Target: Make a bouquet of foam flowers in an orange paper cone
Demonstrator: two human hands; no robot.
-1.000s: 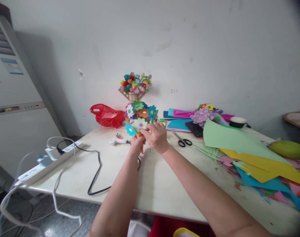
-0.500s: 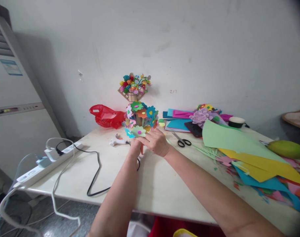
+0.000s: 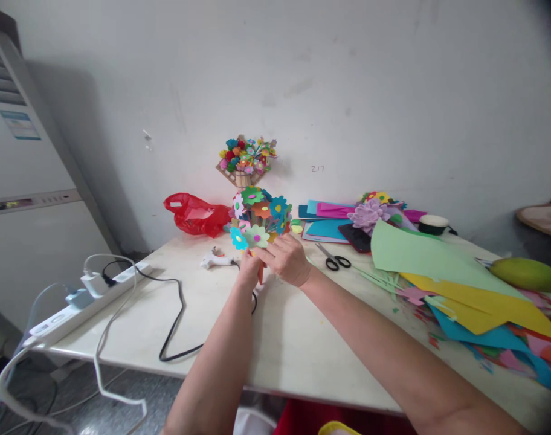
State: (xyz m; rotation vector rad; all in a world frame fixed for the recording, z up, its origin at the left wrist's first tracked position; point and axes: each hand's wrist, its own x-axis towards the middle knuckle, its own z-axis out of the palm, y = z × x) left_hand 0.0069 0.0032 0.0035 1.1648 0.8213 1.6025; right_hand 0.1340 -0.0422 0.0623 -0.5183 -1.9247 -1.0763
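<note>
A bouquet of craft flowers (image 3: 263, 209), with green, blue, orange, pink and pale green blooms, is held upright over the table. My left hand (image 3: 250, 268) is closed around its stems below the blooms, and an orange tip pokes out underneath. My right hand (image 3: 288, 260) is closed against the bouquet's right lower side, its fingers reaching under the pale green flower (image 3: 257, 236). What those fingertips pinch is hidden by the blooms and the hand itself. A white glue gun (image 3: 215, 260) lies just left of my hands, and black-handled scissors (image 3: 334, 261) lie to their right.
Coloured foam sheets (image 3: 443, 254) and scraps cover the table's right side, near a green mango-like fruit (image 3: 527, 273). A red plastic bag (image 3: 194, 214) sits at the back left. A power strip (image 3: 87, 302) with cables runs along the left edge. Another flower arrangement (image 3: 246, 158) hangs on the wall.
The light blue and pale green flowers at the bouquet's front have shifted slightly right and up. Both hands keep nearly the same place.
</note>
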